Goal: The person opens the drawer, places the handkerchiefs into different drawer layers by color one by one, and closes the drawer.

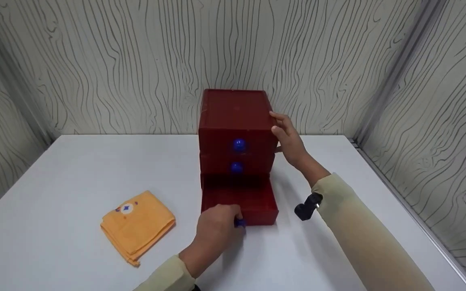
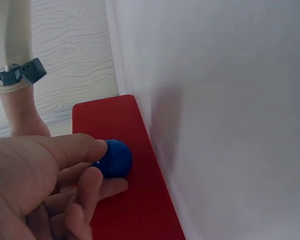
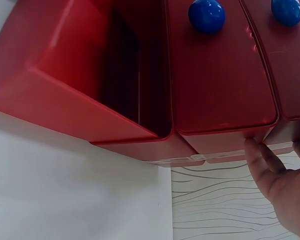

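Observation:
A dark red drawer unit (image 1: 235, 109) with three stacked drawers stands on the white table; the bottom drawer (image 1: 260, 217) is pulled out. In the left wrist view my left hand (image 2: 55, 175) pinches the round blue knob (image 2: 116, 159) on that drawer's front. My right hand (image 1: 291, 143) rests its fingers against the unit's right side, near the upper drawers. Blue knobs mark the top drawer (image 1: 239, 144) and the middle drawer (image 1: 217, 163), both closed. Inside the bottom drawer, the right wrist view shows bare red walls and a shadowed back.
An orange folded cloth (image 1: 138, 224) with a small printed badge lies on the table (image 1: 55, 226), left of the drawer unit. Wood-patterned panels (image 1: 136, 68) rise behind the table and at both sides. A dark strap (image 1: 309, 206) hangs from the right sleeve.

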Demonstrator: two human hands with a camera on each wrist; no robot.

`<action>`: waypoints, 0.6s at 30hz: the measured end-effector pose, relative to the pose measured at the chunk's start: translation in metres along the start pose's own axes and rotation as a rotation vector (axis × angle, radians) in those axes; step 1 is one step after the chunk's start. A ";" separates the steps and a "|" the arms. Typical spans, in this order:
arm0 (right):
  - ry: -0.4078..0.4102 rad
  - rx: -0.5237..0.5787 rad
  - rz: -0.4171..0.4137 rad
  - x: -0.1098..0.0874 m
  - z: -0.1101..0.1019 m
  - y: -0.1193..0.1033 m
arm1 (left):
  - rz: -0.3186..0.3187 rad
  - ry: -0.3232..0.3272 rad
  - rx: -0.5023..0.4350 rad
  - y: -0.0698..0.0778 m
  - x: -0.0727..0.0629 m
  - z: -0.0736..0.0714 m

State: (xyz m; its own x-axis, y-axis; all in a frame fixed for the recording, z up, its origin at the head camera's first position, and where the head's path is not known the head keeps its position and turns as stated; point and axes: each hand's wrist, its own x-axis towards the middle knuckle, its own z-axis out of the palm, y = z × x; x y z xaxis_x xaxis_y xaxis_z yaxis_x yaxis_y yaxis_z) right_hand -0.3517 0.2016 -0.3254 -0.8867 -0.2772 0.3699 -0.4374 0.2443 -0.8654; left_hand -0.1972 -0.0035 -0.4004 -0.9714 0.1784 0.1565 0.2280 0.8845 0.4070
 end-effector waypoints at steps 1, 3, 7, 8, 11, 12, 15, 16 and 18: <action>-0.001 0.001 -0.001 0.000 0.000 0.000 | -0.003 -0.010 0.001 0.001 -0.002 -0.001; 0.000 -0.002 -0.001 0.000 0.000 0.000 | -0.005 -0.030 0.000 0.002 -0.006 -0.002; 0.006 -0.014 -0.009 0.000 -0.001 -0.001 | 0.014 -0.068 -0.008 0.004 -0.012 -0.003; 0.008 -0.015 -0.010 0.000 -0.001 -0.001 | 0.021 -0.074 -0.011 0.003 -0.013 -0.004; 0.013 -0.017 -0.015 -0.001 -0.001 0.000 | 0.059 -0.078 -0.031 0.000 -0.017 -0.005; 0.014 -0.018 -0.015 -0.001 -0.001 0.000 | 0.072 -0.080 -0.043 -0.003 -0.018 -0.006; 0.014 -0.011 -0.014 -0.001 -0.001 0.001 | 0.098 -0.081 -0.088 -0.014 -0.021 -0.012; 0.011 -0.013 -0.013 -0.001 0.000 0.001 | 0.101 -0.072 -0.099 -0.019 -0.022 -0.015; 0.010 -0.010 -0.006 0.000 0.000 0.002 | 0.099 -0.031 -0.102 -0.031 -0.025 -0.021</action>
State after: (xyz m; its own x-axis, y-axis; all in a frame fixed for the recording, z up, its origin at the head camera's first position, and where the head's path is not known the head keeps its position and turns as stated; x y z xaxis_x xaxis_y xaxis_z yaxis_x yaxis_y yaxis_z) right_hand -0.3523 0.2017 -0.3271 -0.8854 -0.2697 0.3786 -0.4443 0.2514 -0.8599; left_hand -0.1791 -0.0449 -0.3978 -0.9449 0.2778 0.1731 0.3272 0.8138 0.4803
